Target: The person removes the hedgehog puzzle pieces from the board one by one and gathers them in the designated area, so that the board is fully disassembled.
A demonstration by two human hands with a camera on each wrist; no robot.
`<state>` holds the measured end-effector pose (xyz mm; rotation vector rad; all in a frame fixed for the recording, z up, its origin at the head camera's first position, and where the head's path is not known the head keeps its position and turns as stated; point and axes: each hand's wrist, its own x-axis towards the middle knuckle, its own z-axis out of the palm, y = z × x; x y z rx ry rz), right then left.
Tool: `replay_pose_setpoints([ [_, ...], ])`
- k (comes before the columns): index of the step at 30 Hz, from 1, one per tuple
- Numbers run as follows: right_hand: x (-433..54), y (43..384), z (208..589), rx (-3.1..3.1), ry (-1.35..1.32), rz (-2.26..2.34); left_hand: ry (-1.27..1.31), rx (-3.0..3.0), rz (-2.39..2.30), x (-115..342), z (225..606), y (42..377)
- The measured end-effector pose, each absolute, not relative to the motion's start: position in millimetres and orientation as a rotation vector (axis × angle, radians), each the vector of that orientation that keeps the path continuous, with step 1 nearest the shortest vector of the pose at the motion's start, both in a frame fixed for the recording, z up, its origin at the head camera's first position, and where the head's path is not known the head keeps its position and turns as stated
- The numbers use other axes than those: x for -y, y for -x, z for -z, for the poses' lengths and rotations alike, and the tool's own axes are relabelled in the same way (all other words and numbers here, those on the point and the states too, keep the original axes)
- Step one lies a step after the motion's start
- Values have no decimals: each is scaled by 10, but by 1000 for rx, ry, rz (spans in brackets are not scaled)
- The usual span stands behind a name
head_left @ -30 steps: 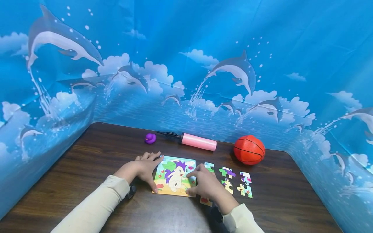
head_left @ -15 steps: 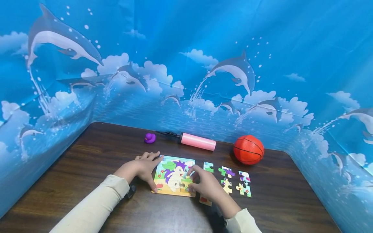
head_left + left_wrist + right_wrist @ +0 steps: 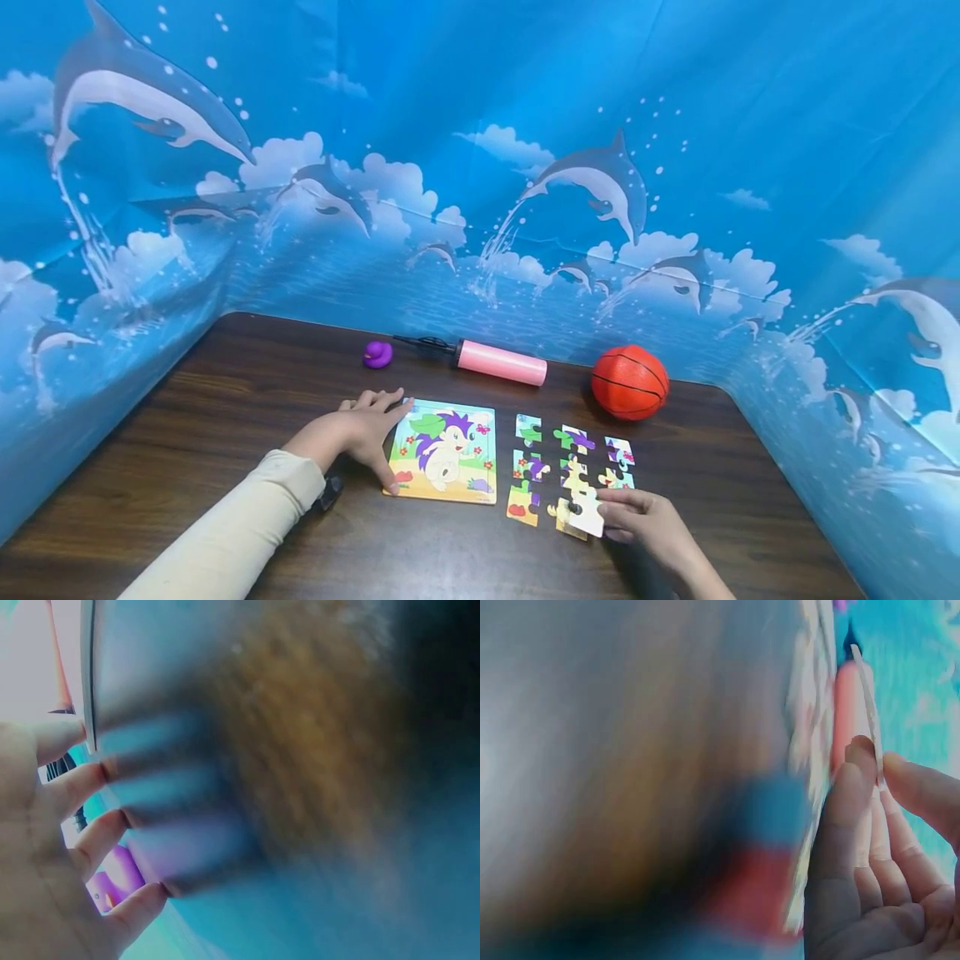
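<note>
My left hand rests with spread fingers along the left edge of a square puzzle board printed with a purple hedgehog. The left wrist view shows its fingertips close to the tabletop. To the right, my right hand pinches a pale jigsaw piece by its right side, close above the front of the loose pieces. In the right wrist view this piece appears edge-on between thumb and finger. Under it a yellowish piece is partly covered. Several loose jigsaw pieces lie in rows beside the board.
Along the back of the dark wooden table lie a purple rubber duck, a pink hand pump with a black end and an orange-red toy basketball. A blue dolphin-print curtain surrounds the table's back and sides.
My right hand has left the board's lower right and moved right with a jigsaw piece, now over the loose pieces. The board's lower-right picture is uncovered. My left hand stays at its left edge.
</note>
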<state>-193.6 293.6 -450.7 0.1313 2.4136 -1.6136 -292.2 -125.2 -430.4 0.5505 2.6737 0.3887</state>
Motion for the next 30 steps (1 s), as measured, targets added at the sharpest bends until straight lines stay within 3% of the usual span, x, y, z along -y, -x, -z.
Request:
replay_pose_setpoints([
  [9,-3301,1824,4593,-2563,-547,1410,-554,-2686,-401,1330,4414,3029],
  [20,-3144,1926,4546,-2725,-450,1307,-531,-2656,-420,1356,4375,2999],
  [30,-3029,1997,4391,-2965,-351,824,-489,-2631,-520,1369,4416,2942],
])
